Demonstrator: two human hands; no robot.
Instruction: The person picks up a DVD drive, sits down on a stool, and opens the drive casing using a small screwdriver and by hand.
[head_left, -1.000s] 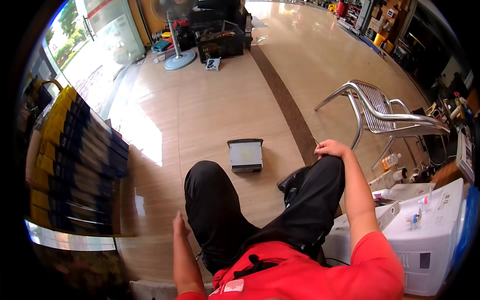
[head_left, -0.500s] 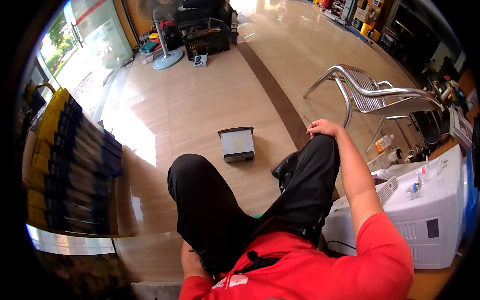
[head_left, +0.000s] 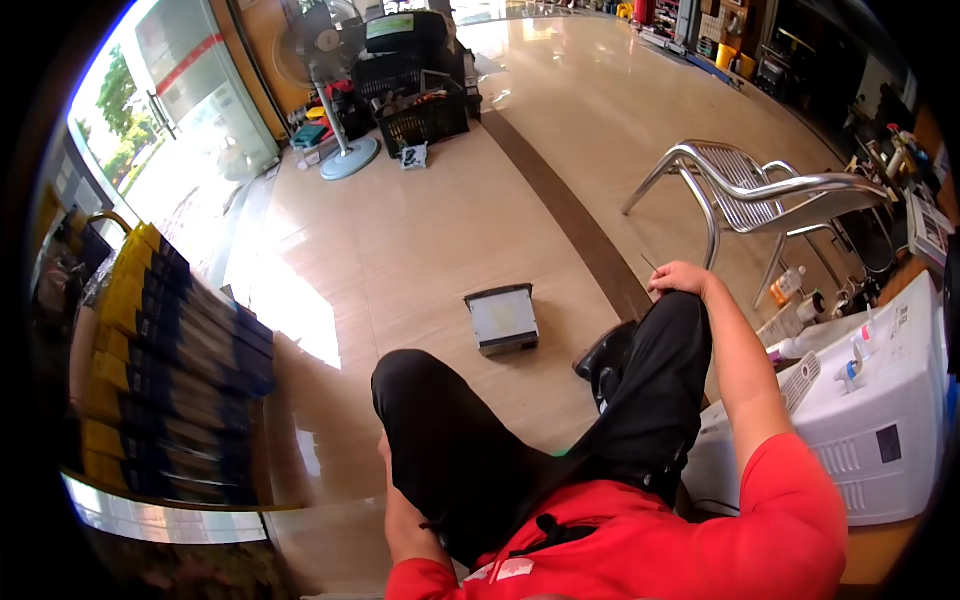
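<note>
My right hand [head_left: 682, 280] rests on my right knee, its fingers closed around a thin, dark stick-like tool [head_left: 649, 262] that points up and left. My left hand hangs beside my left thigh; only a small part [head_left: 384, 448] shows past the trouser leg, and its fingers are hidden. On the floor in front of my feet lies a boxy metal unit [head_left: 503, 318] with a pale top and a dark back edge. Neither hand touches it.
A metal chair [head_left: 745, 190] stands at the right, with bottles [head_left: 787, 285] and a white water dispenser [head_left: 860, 420] nearer me. Yellow and blue boxes [head_left: 170, 370] line the left. A fan [head_left: 349, 160] and a black crate [head_left: 425, 118] stand ahead.
My left hand has gone from open view beside my left knee to mostly behind the leg. My right hand stays on the knee with the thin tool. The camera view has shifted slightly.
</note>
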